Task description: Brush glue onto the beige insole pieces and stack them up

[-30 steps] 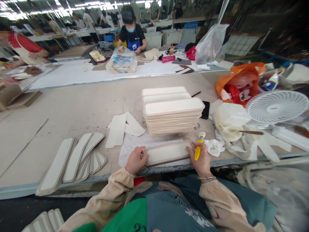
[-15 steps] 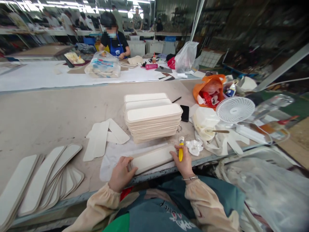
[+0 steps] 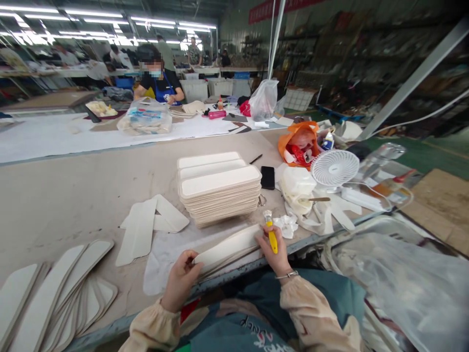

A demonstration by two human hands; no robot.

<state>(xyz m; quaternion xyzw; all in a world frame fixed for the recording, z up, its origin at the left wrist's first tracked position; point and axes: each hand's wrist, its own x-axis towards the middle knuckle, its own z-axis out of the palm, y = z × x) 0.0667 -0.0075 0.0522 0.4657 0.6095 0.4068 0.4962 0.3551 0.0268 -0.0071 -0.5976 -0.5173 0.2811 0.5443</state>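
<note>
Near the table's front edge lies a small pile of long, round-cornered off-white strips (image 3: 227, 248), its top strip slightly bowed. My left hand (image 3: 182, 276) pinches the left end of that top strip between thumb and fingers. At the strip's right end is my right hand (image 3: 274, 249), its thumb and fingertips on the edge. A yellow-handled brush (image 3: 271, 234) with whitish bristles is held in the same hand, bristles pointing away from me. Just beyond my hands rises a tall stack of similar strips (image 3: 220, 195), in rows. White sheeting (image 3: 161, 259) lies beneath the small pile.
Fanned strips (image 3: 62, 293) lie at the left and loose ones (image 3: 141, 230) left of centre. To the right are a black phone (image 3: 267, 178), crumpled tissue (image 3: 286, 226), a white fan (image 3: 335, 168) and an orange bag (image 3: 298, 142). A co-worker (image 3: 157, 80) sits across the tables.
The top strip's ends have been lifted a little and it now bows, with lower strips showing beneath. My left fingers have closed on its end. The camera view has tilted up and shifted right.
</note>
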